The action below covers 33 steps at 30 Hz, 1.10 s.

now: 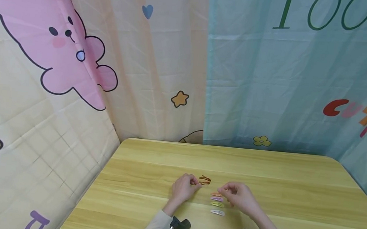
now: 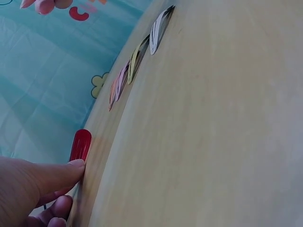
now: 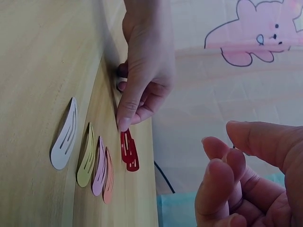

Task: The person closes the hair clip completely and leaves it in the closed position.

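My left hand (image 1: 183, 190) (image 2: 35, 189) (image 3: 149, 71) pinches the end of a red hair clip (image 1: 204, 183) (image 2: 81, 144) (image 3: 125, 147) between thumb and fingertips, low over the table. A second red clip (image 1: 205, 178) (image 3: 134, 161) lies right beside it. Nearer my body, orange (image 1: 216, 194) (image 3: 108, 179), pink (image 1: 217, 199) (image 3: 99, 171), yellow-green (image 1: 217, 204) (image 3: 85, 163) and white (image 1: 218, 212) (image 3: 64, 142) clips form a column. My right hand (image 1: 240, 197) (image 3: 251, 184) hovers beside the orange clip, fingers loosely bent and apart from the thumb, holding nothing.
The wooden table (image 1: 295, 189) fills the lower part of the head view. Printed curtains (image 1: 162, 61) hang behind its far edge and along its left side. Dark wrist devices are strapped near both sleeves. A thin dark cable (image 3: 164, 177) shows past the table edge.
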### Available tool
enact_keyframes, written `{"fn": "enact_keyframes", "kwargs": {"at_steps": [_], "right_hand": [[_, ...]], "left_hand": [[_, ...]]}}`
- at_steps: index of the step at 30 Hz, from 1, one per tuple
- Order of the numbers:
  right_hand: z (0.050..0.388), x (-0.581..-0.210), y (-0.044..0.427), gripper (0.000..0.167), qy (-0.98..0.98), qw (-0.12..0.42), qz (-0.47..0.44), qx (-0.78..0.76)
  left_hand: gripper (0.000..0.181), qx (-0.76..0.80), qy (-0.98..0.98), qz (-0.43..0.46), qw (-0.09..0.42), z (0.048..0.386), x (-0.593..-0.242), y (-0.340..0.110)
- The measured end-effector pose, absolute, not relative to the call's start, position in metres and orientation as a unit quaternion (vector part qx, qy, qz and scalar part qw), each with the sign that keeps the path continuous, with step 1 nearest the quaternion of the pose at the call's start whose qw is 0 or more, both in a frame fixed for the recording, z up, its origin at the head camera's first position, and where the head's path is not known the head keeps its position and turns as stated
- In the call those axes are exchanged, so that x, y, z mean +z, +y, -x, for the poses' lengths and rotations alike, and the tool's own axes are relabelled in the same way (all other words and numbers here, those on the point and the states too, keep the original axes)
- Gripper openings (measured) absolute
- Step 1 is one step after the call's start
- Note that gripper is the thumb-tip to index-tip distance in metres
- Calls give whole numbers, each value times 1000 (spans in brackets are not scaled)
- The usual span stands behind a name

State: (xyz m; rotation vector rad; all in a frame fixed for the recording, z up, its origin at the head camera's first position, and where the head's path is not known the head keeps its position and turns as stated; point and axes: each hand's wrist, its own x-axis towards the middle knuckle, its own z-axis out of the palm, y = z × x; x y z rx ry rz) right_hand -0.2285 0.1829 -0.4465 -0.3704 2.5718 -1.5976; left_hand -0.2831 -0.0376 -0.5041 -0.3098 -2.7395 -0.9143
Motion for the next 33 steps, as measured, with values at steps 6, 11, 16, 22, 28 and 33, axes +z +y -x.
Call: {"fn": "enact_keyframes", "kwargs": {"at_steps": [6, 11, 16, 22, 28, 33], "right_hand": [[226, -446, 180, 28, 838, 57, 136, -526], [225, -447, 178, 27, 839, 60, 140, -522], [225, -446, 177, 24, 842, 60, 141, -518], [225, -447, 175, 25, 845, 55, 140, -514], [225, -448, 174, 26, 845, 50, 133, -515], [224, -446, 174, 29, 845, 35, 130, -517]], "left_hand": [[17, -316, -936, 112, 108, 282, -502, -42], [17, -336, -930, 119, 91, 279, -500, -45], [17, -367, -918, 129, 73, 275, -495, -48], [17, -407, -903, 130, 53, 269, -485, -51], [19, -427, -895, 129, 32, 262, -474, -52], [20, -439, -887, 140, 27, 255, -461, -54]]}}
